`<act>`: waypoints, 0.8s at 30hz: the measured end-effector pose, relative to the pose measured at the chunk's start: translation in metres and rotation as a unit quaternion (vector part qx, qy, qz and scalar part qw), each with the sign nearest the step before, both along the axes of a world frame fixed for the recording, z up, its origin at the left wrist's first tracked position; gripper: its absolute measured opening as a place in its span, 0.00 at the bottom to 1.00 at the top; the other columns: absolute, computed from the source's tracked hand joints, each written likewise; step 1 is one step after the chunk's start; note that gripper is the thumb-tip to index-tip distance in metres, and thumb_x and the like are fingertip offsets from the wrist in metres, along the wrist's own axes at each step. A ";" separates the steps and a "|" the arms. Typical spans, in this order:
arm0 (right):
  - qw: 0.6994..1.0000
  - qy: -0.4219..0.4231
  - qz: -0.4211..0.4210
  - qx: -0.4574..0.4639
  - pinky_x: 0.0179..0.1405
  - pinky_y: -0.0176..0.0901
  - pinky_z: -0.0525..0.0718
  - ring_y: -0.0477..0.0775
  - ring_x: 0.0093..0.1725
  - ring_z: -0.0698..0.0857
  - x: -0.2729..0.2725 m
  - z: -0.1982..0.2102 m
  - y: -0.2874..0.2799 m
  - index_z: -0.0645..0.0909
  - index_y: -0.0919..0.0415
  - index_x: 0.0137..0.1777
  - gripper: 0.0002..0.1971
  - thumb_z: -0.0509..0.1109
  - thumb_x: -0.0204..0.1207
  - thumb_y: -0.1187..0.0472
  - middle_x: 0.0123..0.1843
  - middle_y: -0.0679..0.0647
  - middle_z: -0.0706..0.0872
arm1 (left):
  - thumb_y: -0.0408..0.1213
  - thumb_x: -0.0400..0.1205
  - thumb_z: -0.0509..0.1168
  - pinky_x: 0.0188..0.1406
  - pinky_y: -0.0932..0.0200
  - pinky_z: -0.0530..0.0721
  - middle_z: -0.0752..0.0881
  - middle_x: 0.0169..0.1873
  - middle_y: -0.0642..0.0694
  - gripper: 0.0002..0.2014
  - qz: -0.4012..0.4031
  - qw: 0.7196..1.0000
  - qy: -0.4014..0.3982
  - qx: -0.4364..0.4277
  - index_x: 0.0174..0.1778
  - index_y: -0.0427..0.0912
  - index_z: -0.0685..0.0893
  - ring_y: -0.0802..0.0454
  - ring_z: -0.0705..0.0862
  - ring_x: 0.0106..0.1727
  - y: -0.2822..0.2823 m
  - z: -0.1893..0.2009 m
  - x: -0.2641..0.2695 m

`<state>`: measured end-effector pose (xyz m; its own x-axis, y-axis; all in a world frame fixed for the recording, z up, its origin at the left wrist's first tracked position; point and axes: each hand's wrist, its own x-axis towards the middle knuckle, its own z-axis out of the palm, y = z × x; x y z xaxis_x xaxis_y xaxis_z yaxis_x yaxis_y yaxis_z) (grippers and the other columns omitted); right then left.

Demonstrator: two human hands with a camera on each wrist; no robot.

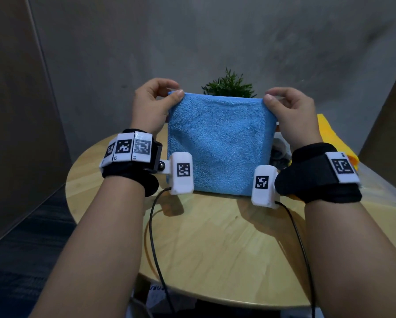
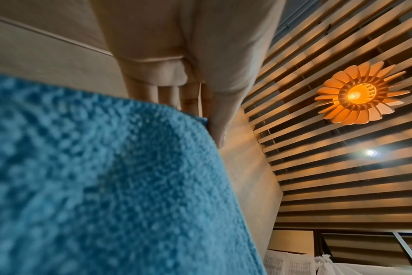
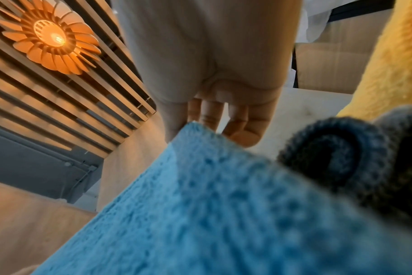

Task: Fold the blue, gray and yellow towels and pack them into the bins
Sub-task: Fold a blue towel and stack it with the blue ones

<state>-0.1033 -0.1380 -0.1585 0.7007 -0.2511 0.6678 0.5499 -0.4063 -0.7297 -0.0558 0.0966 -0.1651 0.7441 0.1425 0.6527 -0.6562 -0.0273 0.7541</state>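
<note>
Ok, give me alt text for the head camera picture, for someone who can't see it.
Two hands hold a blue towel upright above a round wooden table: the left hand and the right hand each pinch one top corner. A small green plant shows behind the towel, and a yellow towel and gray towel lie at the right.

A lounge or café-like interior rather than a lab: a round wooden table (image 1: pixel 226 244) stands before plain grey walls (image 1: pixel 192 42), with a small green plant (image 1: pixel 229 87) at the far edge; overhead, a slatted wooden ceiling (image 2: pixel 341 176) carries a petal-shaped pendant lamp (image 2: pixel 357 95)
</note>
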 end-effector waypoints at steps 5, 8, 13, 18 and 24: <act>0.996 0.048 0.028 -0.064 0.38 0.39 0.79 0.46 0.40 0.78 -0.005 0.000 -0.003 0.82 0.57 0.55 0.07 0.71 0.78 0.59 0.41 0.56 0.77 | 0.32 0.74 0.73 0.33 0.65 0.76 0.80 0.33 0.53 0.09 0.025 1.000 -0.016 0.005 0.37 0.52 0.83 0.56 0.77 0.36 0.001 0.000 0.003; 0.993 0.073 0.026 -0.093 0.23 0.26 0.73 0.36 0.26 0.75 -0.009 0.001 -0.001 0.84 0.61 0.51 0.06 0.74 0.75 0.65 0.34 0.51 0.74 | 0.33 0.74 0.73 0.38 0.66 0.77 0.79 0.33 0.51 0.10 0.046 0.998 -0.012 0.029 0.36 0.54 0.82 0.57 0.76 0.35 0.000 -0.001 0.005; 0.992 0.084 -0.013 -0.091 0.15 0.32 0.69 0.45 0.22 0.71 -0.012 0.009 0.016 0.83 0.53 0.52 0.10 0.67 0.74 0.66 0.31 0.47 0.73 | 0.31 0.75 0.70 0.28 0.74 0.69 0.72 0.26 0.55 0.09 0.098 0.993 -0.033 0.051 0.35 0.50 0.81 0.66 0.70 0.24 -0.015 0.001 0.001; 0.982 0.121 0.141 0.029 0.13 0.35 0.74 0.47 0.14 0.73 -0.025 0.015 0.044 0.85 0.59 0.52 0.14 0.60 0.76 0.72 0.29 0.52 0.79 | 0.34 0.74 0.65 0.36 0.69 0.70 0.79 0.35 0.51 0.04 0.159 0.978 -0.087 0.099 0.39 0.48 0.80 0.65 0.73 0.32 -0.034 0.001 -0.008; 0.951 0.141 0.267 0.065 0.15 0.35 0.78 0.51 0.18 0.80 -0.030 0.015 0.048 0.82 0.63 0.42 0.11 0.60 0.79 0.72 0.23 0.52 0.82 | 0.33 0.76 0.66 0.36 0.71 0.71 0.80 0.36 0.52 0.05 0.156 0.979 -0.094 0.087 0.39 0.49 0.80 0.65 0.74 0.33 -0.034 0.001 -0.009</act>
